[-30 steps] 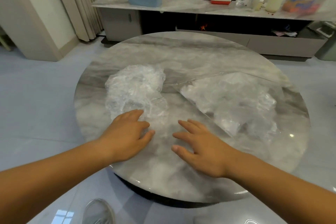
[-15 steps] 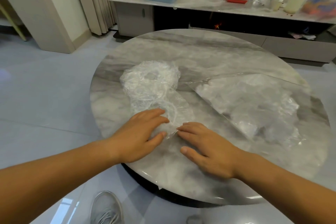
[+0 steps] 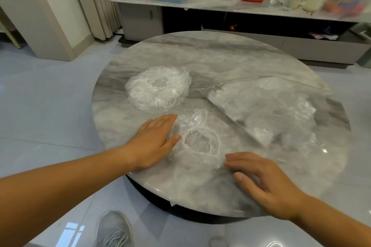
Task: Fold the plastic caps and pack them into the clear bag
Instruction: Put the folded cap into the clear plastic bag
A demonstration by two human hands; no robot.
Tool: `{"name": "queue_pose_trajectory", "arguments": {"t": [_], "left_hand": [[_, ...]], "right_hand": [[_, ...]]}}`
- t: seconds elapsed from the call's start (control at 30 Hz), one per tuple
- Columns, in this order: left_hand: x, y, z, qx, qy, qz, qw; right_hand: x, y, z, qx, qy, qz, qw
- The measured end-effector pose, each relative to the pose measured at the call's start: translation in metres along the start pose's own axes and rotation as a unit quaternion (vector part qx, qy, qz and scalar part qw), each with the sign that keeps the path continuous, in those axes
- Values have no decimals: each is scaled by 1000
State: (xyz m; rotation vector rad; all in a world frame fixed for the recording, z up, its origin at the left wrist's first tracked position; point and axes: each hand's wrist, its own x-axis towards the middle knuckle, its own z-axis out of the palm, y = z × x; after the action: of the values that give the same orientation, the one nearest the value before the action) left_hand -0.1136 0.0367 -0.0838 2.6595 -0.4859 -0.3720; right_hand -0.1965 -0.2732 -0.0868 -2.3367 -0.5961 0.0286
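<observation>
Marble-grey and glossy, the round bench carries everything. The clear bag lies beyond the right grip, its mouth turned toward the left grip, with crumpled film inside. The pile of plastic caps sits just past the left grip's fingertips. A single cap lies spread between the two grips, its elastic rim facing up.

The likely trouble is that the film is thin and the bench looks slick. A fold pressed from one side only may slide or spring back open, and the gathered rim could bunch instead of creasing.

The left grip lies flat, palm down, fingers straight and together on the cap's left edge, holding nothing. The right grip is wide and relaxed, fingertips at the cap's near right edge, thumb free, empty.
</observation>
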Motion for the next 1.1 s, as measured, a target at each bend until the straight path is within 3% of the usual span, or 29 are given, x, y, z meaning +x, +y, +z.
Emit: {"name": "queue_pose_trajectory", "arguments": {"t": [0.07, 0.17, 0.27, 0.5, 0.73, 0.83, 0.93, 1.1], "left_hand": [[3, 5, 1, -49, 18, -2, 999], [8, 13, 0, -211, 74, -24, 974], [9, 22, -3, -278, 103, -28, 955], [17, 20, -7, -451, 89, -101, 882], [26, 18, -27, -604, 106, -135, 779], [28, 9, -33, -613, 102, -138, 771], [29, 6, -34, -610, 99, -191, 763], [30, 4, -30, -565, 43, -222, 794]], "right_hand": [[-4, 0, 2, -19, -33, -16, 999], [-1, -3, 3, -25, -58, -33, 997], [4, -7, 2, -36, -90, -33, 995], [10, -18, -1, -102, -152, -49, 982], [14, -22, 8, -119, -108, -54, 986], [16, -21, 11, -130, -80, -61, 986], [16, -17, 14, -115, -28, -76, 990], [9, -12, 13, -55, 120, -76, 988]]}}
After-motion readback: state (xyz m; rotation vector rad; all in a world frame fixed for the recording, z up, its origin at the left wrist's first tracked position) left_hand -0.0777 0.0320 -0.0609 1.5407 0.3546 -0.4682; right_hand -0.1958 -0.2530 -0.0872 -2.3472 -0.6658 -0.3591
